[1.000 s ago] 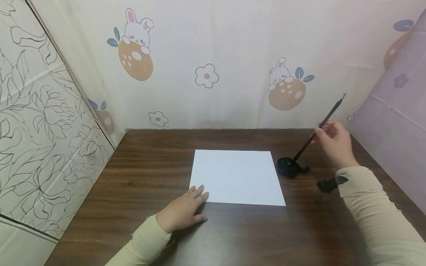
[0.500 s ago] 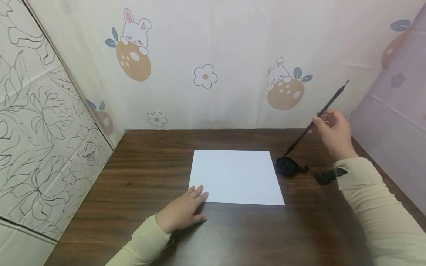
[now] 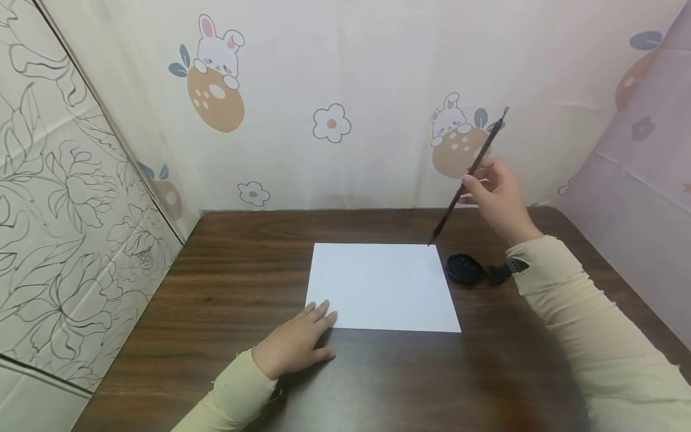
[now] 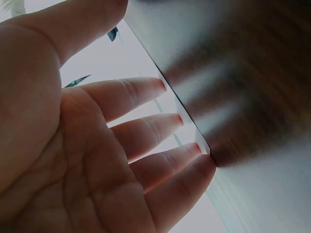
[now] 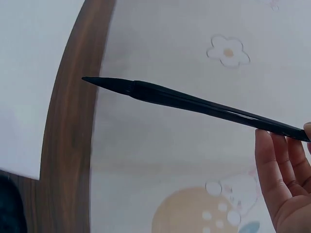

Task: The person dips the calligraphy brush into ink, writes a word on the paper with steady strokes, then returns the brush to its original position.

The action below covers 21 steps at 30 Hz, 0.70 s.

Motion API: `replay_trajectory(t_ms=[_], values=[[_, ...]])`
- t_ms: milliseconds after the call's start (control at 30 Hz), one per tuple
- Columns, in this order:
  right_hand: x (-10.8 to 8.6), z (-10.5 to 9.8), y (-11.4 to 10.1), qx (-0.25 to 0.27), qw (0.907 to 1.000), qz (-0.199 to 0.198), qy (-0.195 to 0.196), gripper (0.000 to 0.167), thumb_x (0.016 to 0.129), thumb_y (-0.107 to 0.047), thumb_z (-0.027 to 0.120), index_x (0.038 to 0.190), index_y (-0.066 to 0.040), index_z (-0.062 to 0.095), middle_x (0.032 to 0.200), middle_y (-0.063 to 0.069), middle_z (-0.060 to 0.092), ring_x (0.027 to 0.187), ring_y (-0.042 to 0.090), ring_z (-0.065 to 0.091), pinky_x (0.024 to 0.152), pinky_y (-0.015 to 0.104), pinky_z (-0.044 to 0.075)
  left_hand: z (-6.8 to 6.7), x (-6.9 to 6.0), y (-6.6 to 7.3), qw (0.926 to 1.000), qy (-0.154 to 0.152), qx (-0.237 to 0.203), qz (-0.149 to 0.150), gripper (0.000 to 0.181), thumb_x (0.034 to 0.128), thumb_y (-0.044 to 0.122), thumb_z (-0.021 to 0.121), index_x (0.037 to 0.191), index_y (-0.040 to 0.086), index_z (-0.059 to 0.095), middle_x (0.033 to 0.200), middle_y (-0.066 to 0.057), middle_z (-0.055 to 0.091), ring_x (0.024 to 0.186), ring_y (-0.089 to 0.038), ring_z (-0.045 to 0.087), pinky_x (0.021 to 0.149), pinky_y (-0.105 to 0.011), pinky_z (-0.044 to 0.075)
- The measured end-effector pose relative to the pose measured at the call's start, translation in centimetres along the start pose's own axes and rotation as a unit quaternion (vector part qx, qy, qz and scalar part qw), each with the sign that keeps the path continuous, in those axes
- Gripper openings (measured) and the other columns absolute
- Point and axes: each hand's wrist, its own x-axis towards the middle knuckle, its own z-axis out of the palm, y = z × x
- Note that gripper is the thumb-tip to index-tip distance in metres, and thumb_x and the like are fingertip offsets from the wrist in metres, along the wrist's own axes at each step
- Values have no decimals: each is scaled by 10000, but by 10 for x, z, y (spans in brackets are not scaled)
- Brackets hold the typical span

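Note:
A dark ink brush slants in my right hand, pinched between thumb and fingers partway up its handle. Its black tip points down toward the far right corner of a white sheet of paper; in the right wrist view the brush appears above the table, its bristles drawn to a point. My left hand lies with straight, spread fingers on the near left corner of the sheet. In the left wrist view those fingertips meet the paper's edge. To the right of the sheet sits a small round black ink dish.
Everything lies on a dark brown wooden table. A pale curtain printed with rabbits and flowers hangs behind it, with a line-drawn floral panel at left. A wrist camera on the right sleeve is close beside the dish.
My right hand has lifted the brush out of the ink dish and carried it left, so its tip is at the paper's far right corner. The left hand stays in place.

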Motion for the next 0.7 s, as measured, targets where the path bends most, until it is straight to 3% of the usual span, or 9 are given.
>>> replay_trajectory(t_ms=[167,367,533,700], values=[[5,24,-12,-89,9996,-189,-166,305,978,-176,582,1224,-22,493,964,-27,588,770,-25,654,675,180,581,0,0,-2,10000,10,7,16,668,889,373,696,1447,77,477,1561,-167,369,1430,-422,347,1127,-522,372],[11,50,-23,-267,9983,-255,-441,316,982,-216,583,1230,-39,498,1017,62,601,802,46,672,707,208,588,0,1,-2,10000,7,19,-18,671,895,381,691,1454,84,469,1567,-158,362,1437,-411,340,1132,-520,367],[15,71,-31,-113,9972,-279,-691,293,985,-197,577,1226,-49,499,1039,106,600,859,181,689,743,288,605,0,1,-1,10000,-6,18,-29,674,895,381,692,1456,83,466,1566,-163,362,1435,-418,341,1132,-524,365],[17,91,-35,100,9955,-376,-866,261,982,-170,580,1201,-49,506,1022,122,604,851,222,686,761,372,610,0,1,-1,10000,-37,9,-72,679,892,383,693,1456,82,466,1565,-167,362,1434,-422,341,1134,-529,361]])
